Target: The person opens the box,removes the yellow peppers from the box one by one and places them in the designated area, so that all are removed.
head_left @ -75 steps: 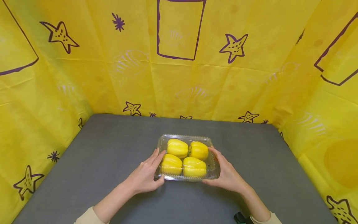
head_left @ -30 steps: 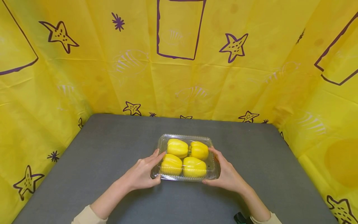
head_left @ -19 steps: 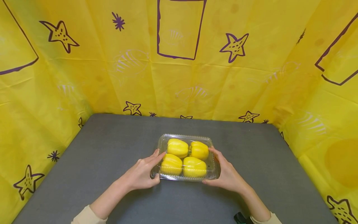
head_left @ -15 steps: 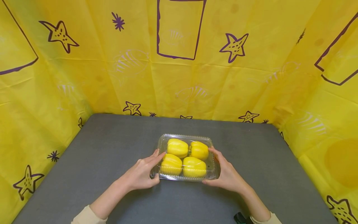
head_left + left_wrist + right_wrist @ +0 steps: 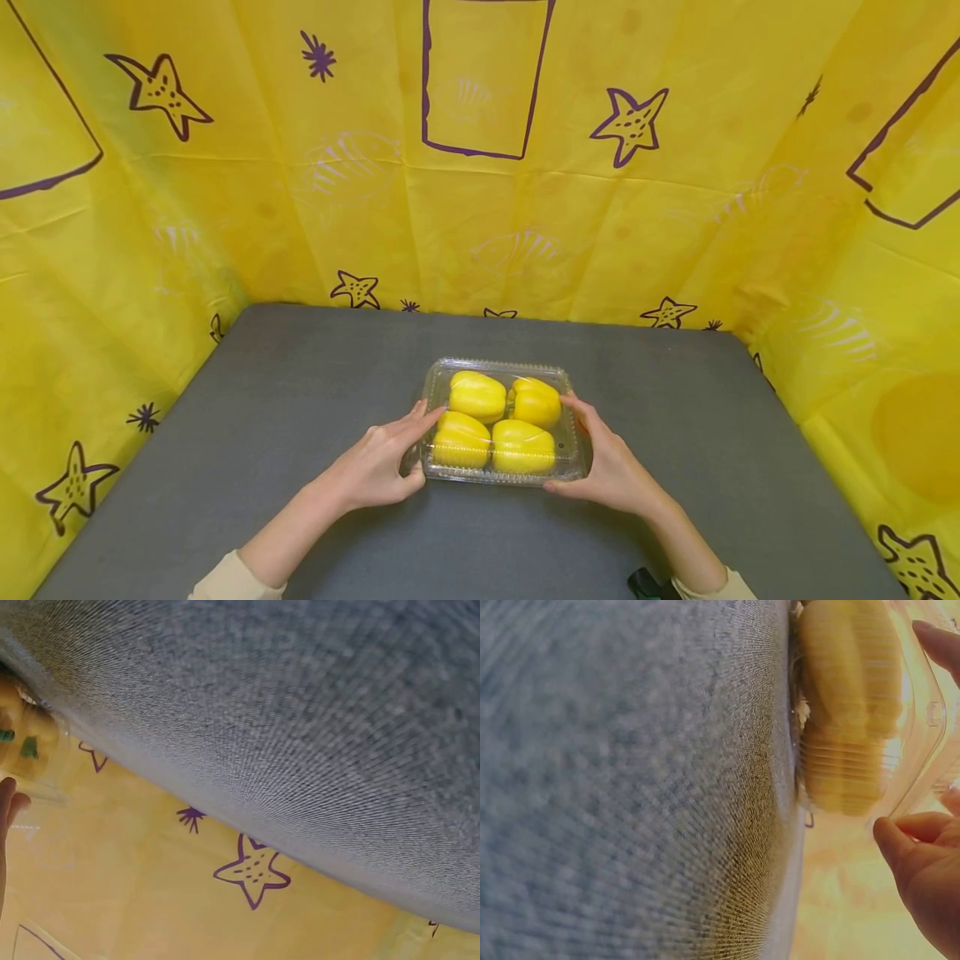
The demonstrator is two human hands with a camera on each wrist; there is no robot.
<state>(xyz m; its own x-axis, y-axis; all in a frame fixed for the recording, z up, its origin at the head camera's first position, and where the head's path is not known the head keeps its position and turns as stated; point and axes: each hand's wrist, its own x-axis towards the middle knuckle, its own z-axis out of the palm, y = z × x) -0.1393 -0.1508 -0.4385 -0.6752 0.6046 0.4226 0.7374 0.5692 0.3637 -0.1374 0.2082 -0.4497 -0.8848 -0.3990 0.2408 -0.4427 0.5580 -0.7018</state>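
Note:
A clear plastic clamshell container (image 5: 566, 446) with several yellow bell peppers (image 5: 522, 446) inside sits on the table, lid down. My left hand (image 5: 382, 462) grips its left side, fingers along the edge and thumb at the near left corner. On the opposite side my right hand (image 5: 607, 467) holds it, thumb at the near right corner and fingers farther back. In the right wrist view the thumb of the hand (image 5: 930, 877) meets the container's rim (image 5: 934, 712). The left wrist view catches only part of the container (image 5: 45, 765) and some fingers (image 5: 9, 799).
The grey table (image 5: 300, 375) is bounded at the back and sides by a yellow cloth (image 5: 480, 208) printed with purple starfish. A small black object (image 5: 643, 583), cut off by the frame, lies beside the right forearm.
My left hand has shifted slightly left, its thumb sliding from the container's front edge to the near left corner. The right hand and the container stay nearly still.

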